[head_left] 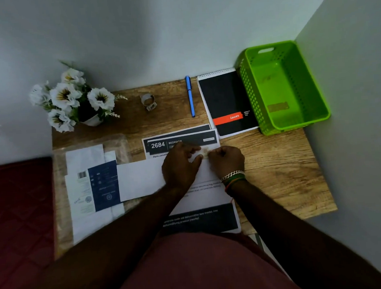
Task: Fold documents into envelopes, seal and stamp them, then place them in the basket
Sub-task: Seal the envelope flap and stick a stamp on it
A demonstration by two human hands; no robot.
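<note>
A white envelope [142,179] lies flat on the wooden table [281,174], on top of printed documents [180,142] with dark headers. My left hand [179,165] rests on the envelope's right part with its fingertips at the top edge. My right hand [226,160], fingers curled, pinches a small pale piece, a stamp or tape bit [204,152], between both hands at that edge. The green plastic basket [282,86] stands at the back right corner; a small dark label shows inside it.
A black spiral notepad [227,103] and a blue pen [190,97] lie behind the documents. A small tape roll [148,101] and a pot of white flowers [73,100] stand at the back left. A pack of envelopes [93,189] in plastic lies at the left.
</note>
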